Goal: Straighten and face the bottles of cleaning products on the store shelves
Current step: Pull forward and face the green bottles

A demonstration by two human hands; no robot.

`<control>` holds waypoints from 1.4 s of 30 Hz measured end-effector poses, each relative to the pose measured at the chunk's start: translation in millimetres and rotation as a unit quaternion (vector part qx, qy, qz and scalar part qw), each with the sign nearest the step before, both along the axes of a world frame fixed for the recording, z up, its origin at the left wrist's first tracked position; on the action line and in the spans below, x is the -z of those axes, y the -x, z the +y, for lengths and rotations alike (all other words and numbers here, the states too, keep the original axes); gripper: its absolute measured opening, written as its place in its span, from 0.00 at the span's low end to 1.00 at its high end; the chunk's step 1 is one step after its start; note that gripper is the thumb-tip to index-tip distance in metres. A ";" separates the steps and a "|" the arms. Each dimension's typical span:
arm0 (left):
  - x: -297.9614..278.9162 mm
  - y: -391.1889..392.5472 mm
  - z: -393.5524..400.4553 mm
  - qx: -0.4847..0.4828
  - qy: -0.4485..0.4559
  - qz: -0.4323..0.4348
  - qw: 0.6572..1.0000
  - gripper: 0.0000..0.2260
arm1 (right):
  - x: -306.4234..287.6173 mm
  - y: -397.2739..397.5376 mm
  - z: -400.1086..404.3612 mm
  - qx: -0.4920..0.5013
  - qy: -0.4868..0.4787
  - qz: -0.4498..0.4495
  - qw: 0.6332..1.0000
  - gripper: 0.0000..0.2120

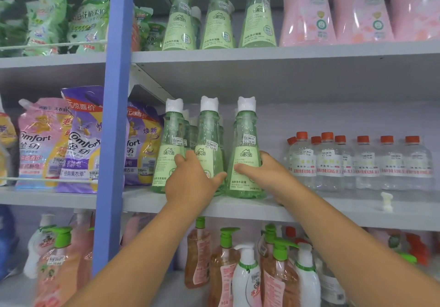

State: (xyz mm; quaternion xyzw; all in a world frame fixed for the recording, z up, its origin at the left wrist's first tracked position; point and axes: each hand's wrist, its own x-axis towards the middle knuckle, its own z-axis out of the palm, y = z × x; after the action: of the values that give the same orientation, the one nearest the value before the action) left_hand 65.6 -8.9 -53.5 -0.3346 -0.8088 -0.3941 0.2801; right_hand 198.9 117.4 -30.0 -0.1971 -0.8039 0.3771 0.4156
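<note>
Two hands (192, 180) round green bottles (245, 163)

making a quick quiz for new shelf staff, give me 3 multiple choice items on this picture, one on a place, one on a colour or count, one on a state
1. Where do the clear bottles with red caps stand?
A. right of the green bottles on the middle shelf
B. on the top shelf
C. on the bottom shelf

2. What colour are the caps of the front green bottles?
A. blue
B. white
C. black

3. What is the right hand doing?
A. hanging idle
B. gripping the right green bottle
C. lifting a pouch

Answers: 1 A, they sit on the middle shelf. 2 B, the caps are white. 3 B, its fingers wrap the bottle while the left hand holds the middle green bottle.
</note>
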 end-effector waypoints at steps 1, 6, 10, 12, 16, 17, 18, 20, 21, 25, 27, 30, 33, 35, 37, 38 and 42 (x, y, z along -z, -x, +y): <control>0.6 -0.2 0.2 0.005 -0.002 0.001 1.000 0.38 | -0.1 0.1 1.6 -0.006 0.001 -0.007 1.000 0.16; -1.6 5.7 -3.4 0.052 -0.024 -0.027 0.998 0.28 | 1.4 -1.5 5.8 -0.020 -0.008 -0.018 1.000 0.14; -0.7 6.8 0.4 0.035 -0.018 -0.012 0.999 0.40 | 4.3 -1.0 1.8 -0.008 -0.020 -0.005 1.000 0.20; -0.4 7.9 1.9 0.044 -0.019 -0.019 0.999 0.43 | 4.9 -0.7 0.8 -0.004 -0.023 -0.002 1.000 0.23; -3.9 9.1 4.2 0.048 -0.012 -0.019 0.999 0.44 | 4.0 -1.9 -2.4 0.001 -0.030 0.001 1.000 0.27; -5.0 8.8 4.5 0.049 -0.010 -0.017 0.999 0.43 | 3.8 -1.9 -2.8 0.003 -0.029 -0.001 1.000 0.28; -5.7 8.4 4.7 0.052 -0.007 -0.015 0.999 0.42 | 3.4 -1.9 -3.3 0.004 -0.028 -0.004 1.000 0.29; -6.2 8.0 3.6 0.065 -0.009 -0.017 0.998 0.41 | 3.0 -2.2 -4.4 0.003 -0.024 -0.011 1.000 0.32; -5.8 8.8 1.6 0.077 -0.020 -0.021 0.997 0.39 | 3.1 -2.3 -4.3 0.002 -0.024 -0.013 1.000 0.33; -6.1 29.4 -22.4 0.085 -0.168 -0.003 0.982 0.27 | 3.0 -1.7 -1.9 -0.003 -0.019 -0.019 1.000 0.33; -8.0 47.5 -36.0 0.031 -0.195 0.007 0.980 0.27 | 3.3 -1.6 -0.1 -0.002 -0.014 -0.021 1.000 0.33; -11.9 64.5 -46.2 0.050 -0.113 -0.111 0.986 0.35 | 2.2 -0.2 -0.1 -0.005 -0.008 -0.018 1.000 0.32; -11.2 71.7 -47.3 0.114 -0.073 -0.175 0.975 0.27 | 1.6 0.2 -0.5 -0.015 0.001 -0.019 1.000 0.31; -9.6 76.2 -49.9 0.121 -0.073 -0.171 0.975 0.25 | 1.7 0.5 0.8 -0.013 0.007 -0.025 1.000 0.30; -6.9 80.9 -51.2 0.141 -0.079 -0.169 0.972 0.22 | 1.3 0.6 2.9 -0.019 0.032 -0.027 0.999 0.30; -5.5 82.3 -51.6 0.149 -0.084 -0.170 0.970 0.21 | 1.0 1.0 3.6 -0.025 0.049 -0.027 0.998 0.30; -2.8 85.4 -51.2 0.144 -0.082 -0.156 0.974 0.19 | 0.7 2.6 5.0 -0.022 0.057 -0.036 0.998 0.29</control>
State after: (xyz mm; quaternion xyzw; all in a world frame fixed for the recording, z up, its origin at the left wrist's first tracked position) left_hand -19.8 -60.2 -50.7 -0.3582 -0.7508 -0.5423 0.1176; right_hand 196.3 122.4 -30.7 -0.2159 -0.7997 0.4237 0.3665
